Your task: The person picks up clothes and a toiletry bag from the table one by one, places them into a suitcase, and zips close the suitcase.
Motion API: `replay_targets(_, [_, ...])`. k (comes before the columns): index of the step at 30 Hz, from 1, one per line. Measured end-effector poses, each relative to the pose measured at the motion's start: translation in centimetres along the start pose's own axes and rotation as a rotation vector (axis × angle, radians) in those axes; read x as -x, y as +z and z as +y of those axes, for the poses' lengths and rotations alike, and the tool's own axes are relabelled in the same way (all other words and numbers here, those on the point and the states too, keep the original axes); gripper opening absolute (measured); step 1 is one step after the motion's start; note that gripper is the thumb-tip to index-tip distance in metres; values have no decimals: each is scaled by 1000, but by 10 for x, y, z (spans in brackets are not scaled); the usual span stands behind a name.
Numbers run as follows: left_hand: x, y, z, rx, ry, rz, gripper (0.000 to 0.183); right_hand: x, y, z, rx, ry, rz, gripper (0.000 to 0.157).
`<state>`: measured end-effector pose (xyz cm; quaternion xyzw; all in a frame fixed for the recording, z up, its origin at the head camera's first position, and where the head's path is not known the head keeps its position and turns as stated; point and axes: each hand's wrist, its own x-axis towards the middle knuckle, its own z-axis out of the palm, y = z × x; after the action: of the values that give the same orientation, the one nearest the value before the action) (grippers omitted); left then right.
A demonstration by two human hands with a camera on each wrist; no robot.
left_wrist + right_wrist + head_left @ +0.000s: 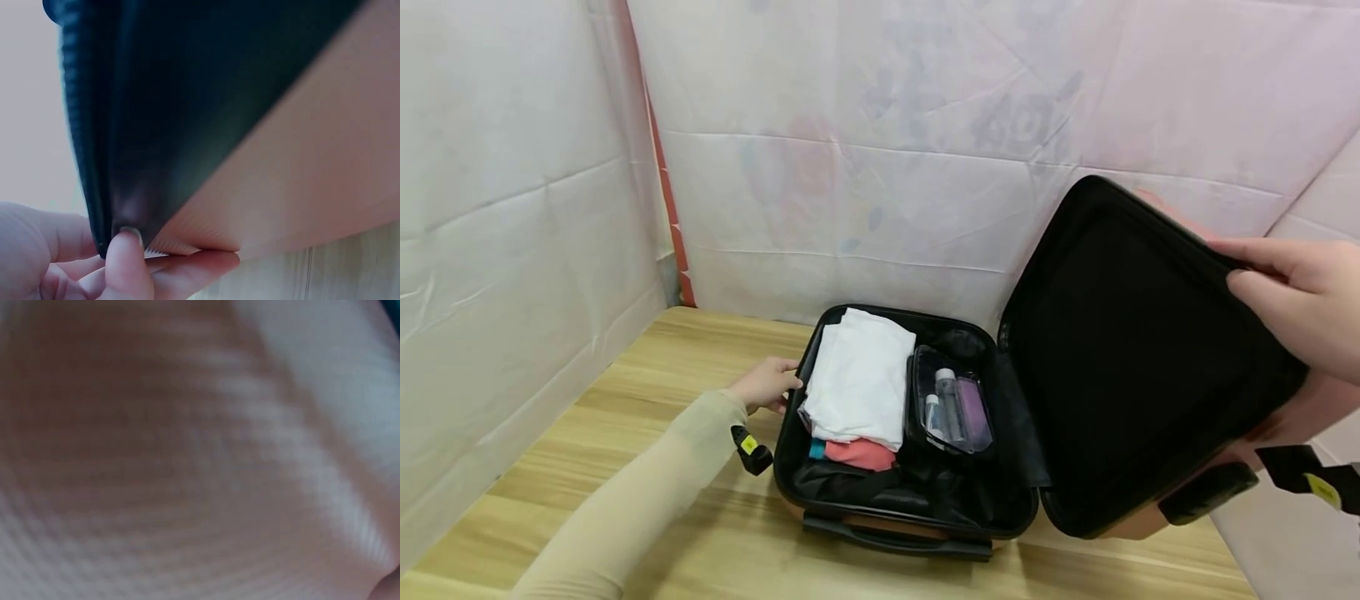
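A small pink suitcase (917, 527) with a black lining stands open on the wooden surface. My left hand (767, 383) holds the left rim of its base; the left wrist view shows the thumb (128, 262) against the black edge and fingers beneath the shell. With the thumb inside and fingers outside, my right hand (1311, 292) grips the edge of the raised lid (1135, 350), which leans to the right. Folded white cloth (861, 375) lies in the base over a coral cloth (861, 454). Next to it, a clear-topped black pouch (925, 367) contains small bottles (950, 404) and a purple item (974, 412).
White sheeting (850, 167) hangs behind and along both sides of the wooden tabletop (700, 350). The suitcase's black carry handle (895, 540) faces me. In the right wrist view, the ribbed pink shell (156, 456) is close and blurred.
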<state>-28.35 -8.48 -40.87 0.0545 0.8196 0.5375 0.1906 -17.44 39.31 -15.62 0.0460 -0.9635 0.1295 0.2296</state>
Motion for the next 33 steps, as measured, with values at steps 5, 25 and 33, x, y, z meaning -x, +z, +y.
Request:
replay_targets(5, [-8, 11, 3, 15, 13, 5, 47, -2, -2, -7, 51, -17, -4, 38])
replay_targets(25, [2, 2, 30, -317, 26, -131, 57, 12, 4, -52, 230, -127, -59, 44])
replay_targets(33, [3, -1, 22, -308, 13, -131, 58, 16, 11, -69, 209, -182, -108, 54])
